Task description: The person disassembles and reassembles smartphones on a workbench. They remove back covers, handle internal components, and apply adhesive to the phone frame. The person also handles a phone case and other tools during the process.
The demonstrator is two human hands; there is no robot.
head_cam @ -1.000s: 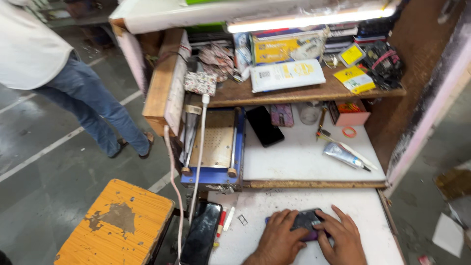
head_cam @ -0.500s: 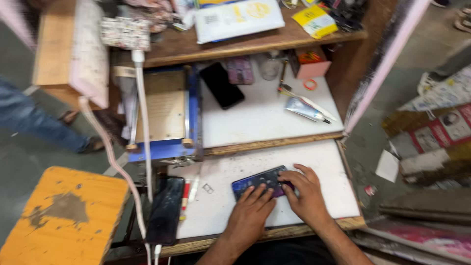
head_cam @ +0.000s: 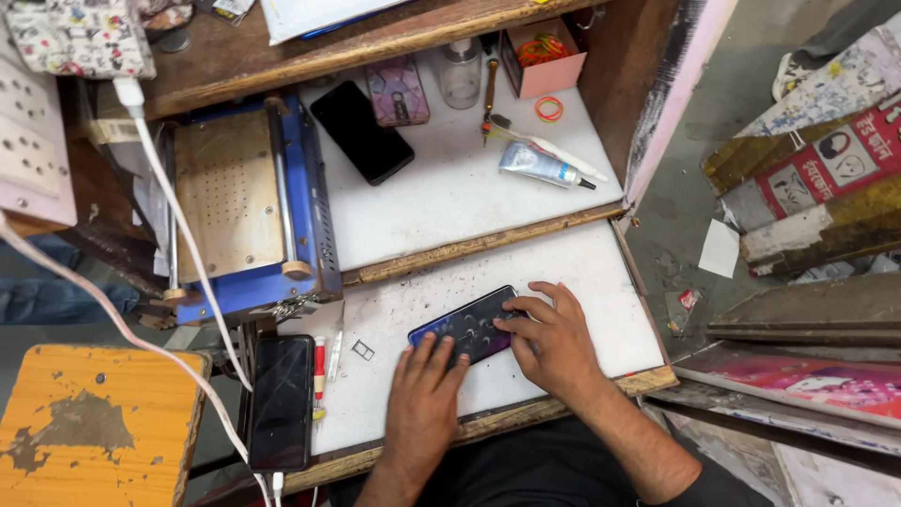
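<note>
Two hands flat on one slim phone [head_cam: 466, 326], lying back-up near the front of the white surface [head_cam: 582, 272].

Your left hand [head_cam: 424, 387] presses its spread fingers on the phone's near-left end, and your right hand [head_cam: 552, 340] covers the right end with fingertips on the glossy dark back; neither grip is closed round it, both are open and bearing down. Judge it light, thin and stiff, with a slick, glassy shell that will slide on the smooth board and could crack if bent or dropped. Take it by the long edges, thumb on one side and fingers on the other, rather than pinching a corner. A small card tray [head_cam: 362, 350] and a red-handled tool [head_cam: 319, 368] lie just to its left; a second black phone [head_cam: 281, 402] sits beyond them at the surface's left edge.
</note>
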